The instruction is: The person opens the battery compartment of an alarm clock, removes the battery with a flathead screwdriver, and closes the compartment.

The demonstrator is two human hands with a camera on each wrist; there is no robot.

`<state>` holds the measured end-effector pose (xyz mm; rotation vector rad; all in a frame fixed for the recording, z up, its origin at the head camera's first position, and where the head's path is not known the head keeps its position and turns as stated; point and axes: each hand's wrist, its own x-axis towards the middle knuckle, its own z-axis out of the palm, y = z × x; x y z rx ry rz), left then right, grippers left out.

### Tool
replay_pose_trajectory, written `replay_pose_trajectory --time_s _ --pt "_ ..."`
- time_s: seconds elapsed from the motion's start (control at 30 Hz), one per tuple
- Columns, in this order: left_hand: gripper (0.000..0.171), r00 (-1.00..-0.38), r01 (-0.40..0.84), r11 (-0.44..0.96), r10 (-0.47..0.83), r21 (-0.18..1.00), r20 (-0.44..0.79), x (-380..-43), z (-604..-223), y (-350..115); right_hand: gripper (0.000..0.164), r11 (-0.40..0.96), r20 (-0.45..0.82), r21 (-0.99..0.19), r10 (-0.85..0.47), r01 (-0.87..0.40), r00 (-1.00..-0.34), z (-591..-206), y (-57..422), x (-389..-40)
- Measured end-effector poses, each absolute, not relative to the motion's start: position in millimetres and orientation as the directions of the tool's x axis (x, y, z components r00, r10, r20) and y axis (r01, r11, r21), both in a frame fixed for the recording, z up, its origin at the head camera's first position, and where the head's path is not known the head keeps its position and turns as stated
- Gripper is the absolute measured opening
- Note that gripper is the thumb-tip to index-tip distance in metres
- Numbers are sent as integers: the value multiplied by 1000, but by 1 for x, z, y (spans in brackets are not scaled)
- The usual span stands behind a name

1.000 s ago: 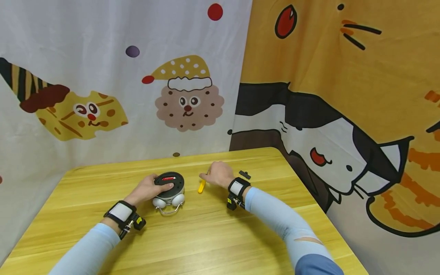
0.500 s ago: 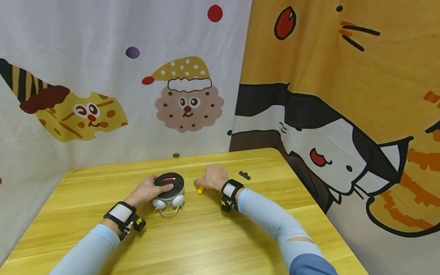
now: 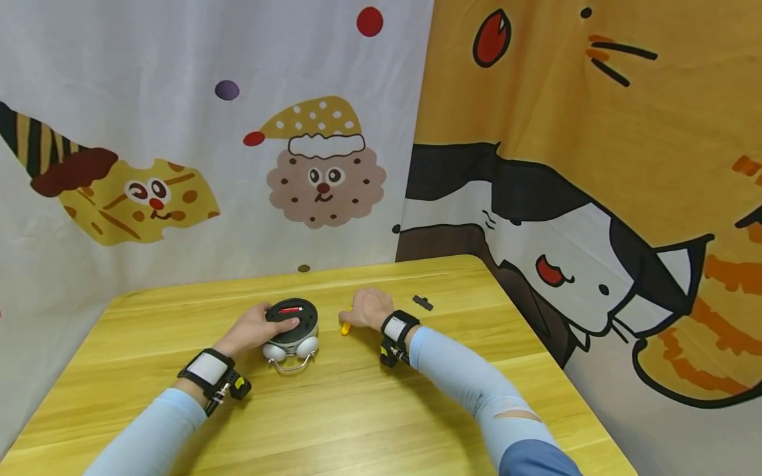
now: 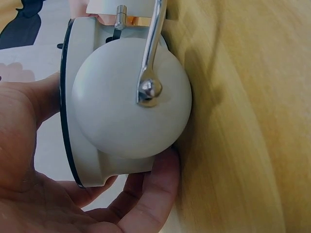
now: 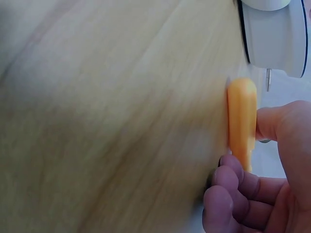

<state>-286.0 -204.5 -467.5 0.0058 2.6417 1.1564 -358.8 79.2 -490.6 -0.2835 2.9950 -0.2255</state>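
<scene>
A twin-bell alarm clock (image 3: pixel 292 340) lies face down on the table, its black back up and its white bells toward me. A red battery (image 3: pixel 291 309) shows in the open slot of the back. My left hand (image 3: pixel 253 328) grips the clock, thumb across the back and fingers curled round the side under a bell (image 4: pixel 131 97). To the right of the clock, my right hand (image 3: pixel 368 309) pinches a yellow-handled screwdriver (image 5: pixel 242 111) low at the tabletop. The thumb is against the handle and the fingertips are at its narrow end; the shaft is hidden.
A small black battery cover (image 3: pixel 423 303) lies on the wooden table (image 3: pixel 333 423), right of my right hand. Printed curtains (image 3: pixel 196 39) hang behind the table's far edge and along its right side.
My right hand has moved a little left and toward me, closing in on the screwdriver handle and covering more of it. My left hand and the clock have stayed in place.
</scene>
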Motion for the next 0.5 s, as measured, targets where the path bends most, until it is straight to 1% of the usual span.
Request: replay_pose_trajectory --time_s 0.23,0.33,0.47,0.5 --pt "93 -969 -90 678 110 729 -222 -286 -469 -206 60 968 -121 -172 -203 -181 -972 -489 78 -359" --pt "91 -969 -88 675 111 733 -219 -286 -470 -206 55 966 -120 -173 -214 -192 -969 -490 79 -360" --pt "91 -970 -87 674 111 733 -217 -287 -470 -206 42 961 -113 -186 -229 -206 -967 -491 81 -359" --pt "91 -970 -88 674 111 733 -218 -286 -470 -206 42 960 -113 -191 -229 -205 -967 -491 81 -359"
